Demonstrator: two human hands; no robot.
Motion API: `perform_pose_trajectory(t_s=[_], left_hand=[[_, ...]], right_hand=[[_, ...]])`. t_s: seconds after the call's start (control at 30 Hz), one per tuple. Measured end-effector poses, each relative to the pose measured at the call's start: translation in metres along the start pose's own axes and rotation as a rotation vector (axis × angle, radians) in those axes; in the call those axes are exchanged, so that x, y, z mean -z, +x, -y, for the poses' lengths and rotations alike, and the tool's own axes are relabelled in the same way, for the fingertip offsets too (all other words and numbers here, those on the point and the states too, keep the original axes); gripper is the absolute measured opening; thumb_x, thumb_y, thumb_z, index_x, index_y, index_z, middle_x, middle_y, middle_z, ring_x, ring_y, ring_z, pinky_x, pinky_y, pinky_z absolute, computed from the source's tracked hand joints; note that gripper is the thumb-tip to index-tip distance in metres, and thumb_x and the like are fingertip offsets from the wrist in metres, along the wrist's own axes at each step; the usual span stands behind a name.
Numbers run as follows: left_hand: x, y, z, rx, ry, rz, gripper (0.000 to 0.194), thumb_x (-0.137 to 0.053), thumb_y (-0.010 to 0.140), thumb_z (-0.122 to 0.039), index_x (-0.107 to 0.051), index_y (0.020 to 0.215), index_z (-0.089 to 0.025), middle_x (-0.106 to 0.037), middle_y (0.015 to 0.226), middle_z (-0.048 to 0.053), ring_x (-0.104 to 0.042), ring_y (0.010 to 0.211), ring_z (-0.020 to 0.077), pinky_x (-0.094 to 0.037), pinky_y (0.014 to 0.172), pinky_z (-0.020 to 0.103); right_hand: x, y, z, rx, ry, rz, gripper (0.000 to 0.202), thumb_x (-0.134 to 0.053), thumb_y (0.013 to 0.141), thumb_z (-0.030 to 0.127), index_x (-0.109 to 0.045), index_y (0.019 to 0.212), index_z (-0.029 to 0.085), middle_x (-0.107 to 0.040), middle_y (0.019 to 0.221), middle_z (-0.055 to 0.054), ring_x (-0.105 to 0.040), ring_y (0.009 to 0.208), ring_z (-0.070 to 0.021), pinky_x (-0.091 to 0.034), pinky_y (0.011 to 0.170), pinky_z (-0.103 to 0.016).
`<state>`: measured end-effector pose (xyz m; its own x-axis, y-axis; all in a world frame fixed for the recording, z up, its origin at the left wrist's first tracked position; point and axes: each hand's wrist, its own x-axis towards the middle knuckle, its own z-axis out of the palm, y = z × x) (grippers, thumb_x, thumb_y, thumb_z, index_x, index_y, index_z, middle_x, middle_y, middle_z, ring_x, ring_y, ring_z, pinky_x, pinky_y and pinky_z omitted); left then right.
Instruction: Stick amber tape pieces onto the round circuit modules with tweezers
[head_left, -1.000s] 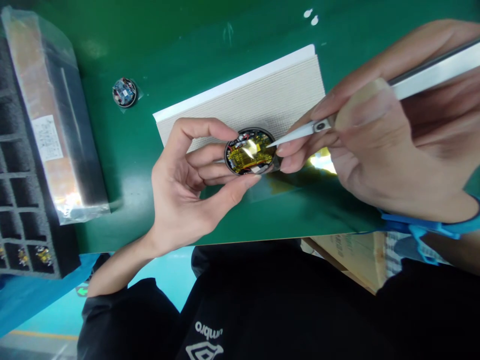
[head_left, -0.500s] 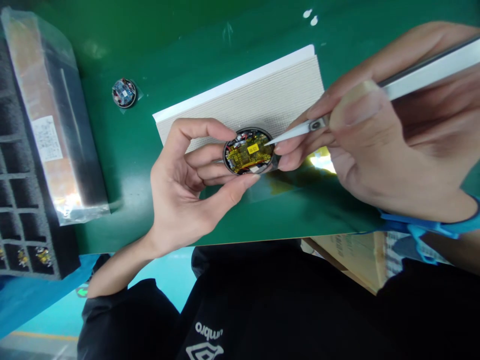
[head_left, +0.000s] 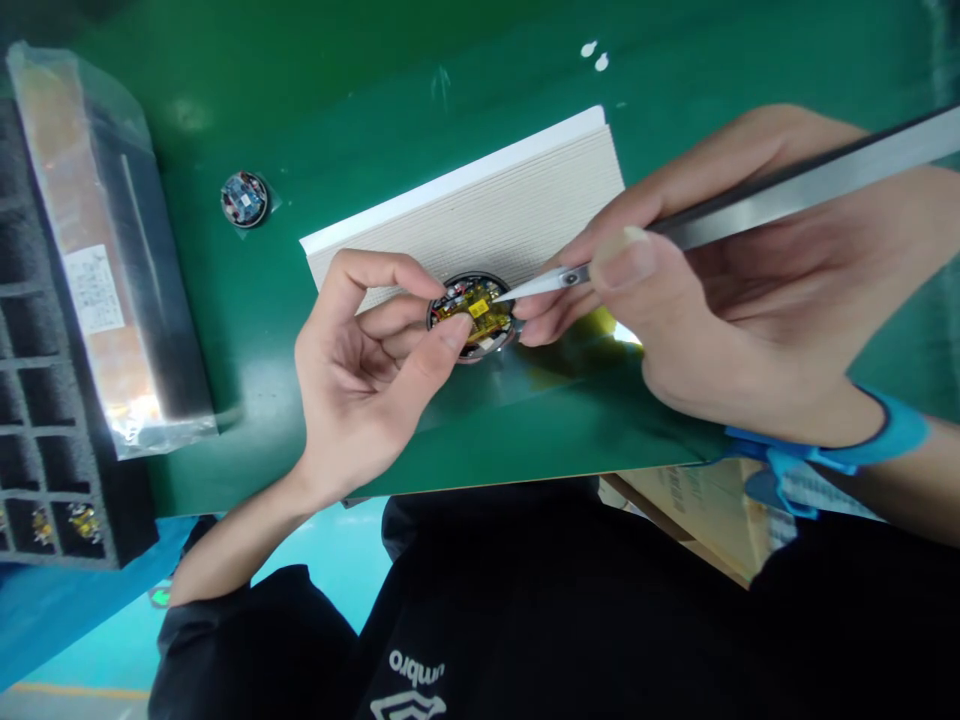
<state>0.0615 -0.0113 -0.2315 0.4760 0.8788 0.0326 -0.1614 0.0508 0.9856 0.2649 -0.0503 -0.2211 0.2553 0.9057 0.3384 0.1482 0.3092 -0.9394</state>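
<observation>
My left hand (head_left: 367,380) grips a round circuit board assembly (head_left: 491,318) in a dark ring housing, its thumb pressed on the yellow film-covered face. A small yellow label (head_left: 478,309) sits near the middle of that face. In my right hand (head_left: 712,290) is a pair of tweezers (head_left: 720,220) with a pale, pointed tip. The tip touches or hovers just over the board, right of the label; I cannot tell which. Fingertips of my right hand rest at the housing's right edge. Under both hands lies a ribbed off-white pad (head_left: 517,215).
Another round board assembly (head_left: 245,199) lies on the green table (head_left: 337,110) at upper left. A plastic-wrapped package (head_left: 135,270) rests beside a black foam tray (head_left: 127,520). Two small white pieces (head_left: 595,55) lie at the back. Yellow film (head_left: 577,355) is beneath my right hand.
My left thumb has moved from the housing's rim onto the board's face. Both hands, the board and the tweezers sit slightly further left in view; the tweezers stay at the board.
</observation>
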Motion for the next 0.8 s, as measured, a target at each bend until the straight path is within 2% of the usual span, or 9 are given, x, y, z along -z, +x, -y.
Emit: perform_pose_trajectory(t_s=[0.1, 0.23, 0.43, 0.5, 0.53, 0.63, 0.67, 0.73, 0.8], left_hand=[[0.000, 0.000, 0.003, -0.013, -0.031, -0.004, 0.031, -0.091, 0.099, -0.030, -0.061, 0.107, -0.028, -0.081, 0.085, -0.010, -0.083, 0.076, 0.0146, -0.076, 0.078, 0.031], [-0.002, 0.001, 0.002, 0.009, -0.012, -0.067, 0.031, -0.093, 0.098, -0.030, -0.063, 0.105, -0.026, -0.081, 0.084, -0.009, -0.083, 0.075, 0.0139, -0.075, 0.076, 0.028], [-0.004, 0.001, 0.003, -0.009, 0.064, -0.109, 0.040, -0.097, 0.093, -0.042, -0.062, 0.101, -0.024, -0.083, 0.083, -0.006, -0.083, 0.073, 0.0142, -0.074, 0.074, 0.027], [-0.003, 0.001, 0.003, 0.000, 0.076, -0.135, 0.040, -0.098, 0.092, -0.041, -0.063, 0.100, -0.023, -0.083, 0.083, -0.005, -0.084, 0.073, 0.0144, -0.074, 0.074, 0.026], [-0.003, 0.001, 0.002, 0.004, 0.075, -0.146, 0.039, -0.098, 0.091, -0.040, -0.064, 0.099, -0.023, -0.083, 0.083, -0.005, -0.084, 0.073, 0.0145, -0.074, 0.074, 0.025], [-0.002, 0.001, 0.000, 0.014, 0.045, -0.150, 0.036, -0.098, 0.092, -0.034, -0.065, 0.099, -0.022, -0.083, 0.082, -0.006, -0.085, 0.073, 0.0143, -0.075, 0.074, 0.024], [-0.002, 0.001, 0.000, 0.017, 0.030, -0.143, 0.035, -0.097, 0.093, -0.033, -0.065, 0.100, -0.022, -0.083, 0.082, -0.006, -0.085, 0.074, 0.0144, -0.075, 0.075, 0.024], [-0.002, 0.001, 0.001, 0.006, 0.010, -0.124, 0.034, -0.096, 0.094, -0.032, -0.064, 0.101, -0.023, -0.084, 0.083, -0.006, -0.086, 0.076, 0.0147, -0.074, 0.075, 0.024], [-0.002, 0.001, 0.001, -0.009, 0.011, -0.108, 0.034, -0.095, 0.096, -0.034, -0.063, 0.103, -0.022, -0.084, 0.085, -0.005, -0.087, 0.078, 0.0152, -0.074, 0.075, 0.024]], right_hand=[[-0.005, -0.004, -0.001, -0.001, 0.062, -0.011, 0.019, -0.088, 0.099, 0.036, -0.088, 0.091, 0.019, -0.077, 0.087, -0.005, -0.081, 0.073, -0.0167, -0.070, 0.061, -0.025], [-0.004, -0.006, -0.001, 0.009, 0.014, 0.008, 0.018, -0.085, 0.100, 0.035, -0.086, 0.090, 0.020, -0.077, 0.084, -0.003, -0.081, 0.072, -0.0162, -0.071, 0.062, -0.024], [-0.002, -0.007, 0.000, 0.009, -0.013, 0.047, 0.019, -0.083, 0.102, 0.029, -0.078, 0.089, 0.016, -0.077, 0.085, 0.000, -0.083, 0.074, -0.0133, -0.071, 0.066, -0.020], [-0.002, -0.003, -0.001, -0.030, 0.027, 0.037, 0.023, -0.083, 0.104, 0.033, -0.075, 0.090, 0.016, -0.077, 0.083, 0.000, -0.082, 0.074, -0.0135, -0.071, 0.065, -0.022], [-0.002, 0.000, -0.003, -0.053, 0.063, -0.013, 0.028, -0.085, 0.104, 0.038, -0.073, 0.091, 0.016, -0.076, 0.081, 0.000, -0.082, 0.073, -0.0140, -0.069, 0.063, -0.023], [-0.002, 0.011, -0.009, -0.033, 0.169, -0.291, 0.047, -0.092, 0.096, 0.056, -0.064, 0.091, 0.018, -0.069, 0.077, 0.000, -0.075, 0.067, -0.0154, -0.062, 0.057, -0.028], [-0.002, 0.014, -0.011, -0.035, 0.190, -0.338, 0.051, -0.093, 0.093, 0.061, -0.063, 0.092, 0.019, -0.068, 0.079, 0.000, -0.074, 0.068, -0.0162, -0.062, 0.058, -0.029], [-0.001, 0.017, -0.015, -0.022, 0.200, -0.307, 0.051, -0.086, 0.099, 0.064, -0.064, 0.089, 0.019, -0.067, 0.084, -0.003, -0.073, 0.077, -0.0178, -0.064, 0.069, -0.032], [0.001, 0.014, -0.015, 0.036, 0.195, -0.187, 0.042, -0.074, 0.110, 0.054, -0.065, 0.086, 0.020, -0.067, 0.087, -0.005, -0.072, 0.084, -0.0181, -0.062, 0.080, -0.033]])
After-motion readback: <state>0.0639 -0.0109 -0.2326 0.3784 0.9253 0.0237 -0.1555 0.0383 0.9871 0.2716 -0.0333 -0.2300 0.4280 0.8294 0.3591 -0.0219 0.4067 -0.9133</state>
